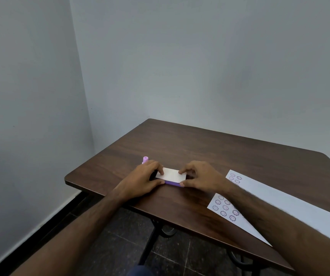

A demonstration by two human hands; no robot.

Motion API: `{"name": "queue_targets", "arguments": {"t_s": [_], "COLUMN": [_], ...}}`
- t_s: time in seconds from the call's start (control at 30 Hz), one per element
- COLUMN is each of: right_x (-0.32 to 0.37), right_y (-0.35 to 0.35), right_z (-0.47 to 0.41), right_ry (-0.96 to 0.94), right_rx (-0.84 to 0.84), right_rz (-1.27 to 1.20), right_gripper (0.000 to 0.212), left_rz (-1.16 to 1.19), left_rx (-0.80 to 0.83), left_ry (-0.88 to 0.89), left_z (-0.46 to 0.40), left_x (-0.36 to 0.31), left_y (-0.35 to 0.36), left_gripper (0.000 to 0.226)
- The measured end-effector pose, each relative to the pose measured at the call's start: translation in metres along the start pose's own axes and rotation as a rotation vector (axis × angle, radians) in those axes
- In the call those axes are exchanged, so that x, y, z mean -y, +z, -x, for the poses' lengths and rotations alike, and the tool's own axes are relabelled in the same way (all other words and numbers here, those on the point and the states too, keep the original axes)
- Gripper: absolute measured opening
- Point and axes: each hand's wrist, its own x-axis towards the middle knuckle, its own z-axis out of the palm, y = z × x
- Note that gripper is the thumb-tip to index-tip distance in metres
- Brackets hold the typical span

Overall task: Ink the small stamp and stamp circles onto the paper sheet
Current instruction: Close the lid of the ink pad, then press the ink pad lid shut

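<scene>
Near the tabletop's (210,154) left edge we see both hands pinching a flat rectangular ink pad (171,177), white lid over purple base: left hand (142,181) grasping its left end, right hand (202,179) its right. A pink cylindrical stamp (145,159) stands just behind the left hand. Right, the white paper sheet (279,206) carries purple scalloped circles.

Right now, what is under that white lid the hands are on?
A purple ink pad base shows as a strip along the near edge of the white lid. Both hands, left and right, grip the ends. The pad surface itself is covered.
</scene>
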Motion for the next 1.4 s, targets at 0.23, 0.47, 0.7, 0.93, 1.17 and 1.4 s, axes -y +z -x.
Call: {"name": "queue_targets", "arguments": {"t_s": [0.23,0.47,0.7,0.93,1.17,1.4], "right_x": [0.001,0.000,-0.009,-0.079,-0.118,-0.119], "right_y": [0.006,0.018,-0.027,-0.077,-0.077,-0.056], "right_z": [-0.002,-0.002,0.027,0.116,0.193,0.197], "right_ry": [-0.044,-0.105,0.006,0.154,0.264,0.417], "right_rx": [-0.028,-0.039,-0.048,0.001,0.072,0.043], "right_rz": [0.115,0.248,-0.062,0.150,0.136,0.378], "right_gripper": [0.043,0.042,0.049,0.028,0.038,0.058], "left_rz": [-0.030,-0.081,-0.175,-0.159,-0.290,-0.429], "left_rx": [-0.003,0.018,0.020,0.049,0.395,0.389], "left_ry": [0.004,-0.004,0.049,0.299,0.484,0.300], "left_z": [-0.001,-0.003,-0.001,-0.025,-0.042,-0.066], "left_x": [0.002,0.003,-0.006,-0.107,-0.194,-0.178], "left_y": [0.003,0.005,-0.005,0.042,0.122,0.125], "left_gripper": [0.018,0.020,0.030,0.024,0.049,0.059]}}
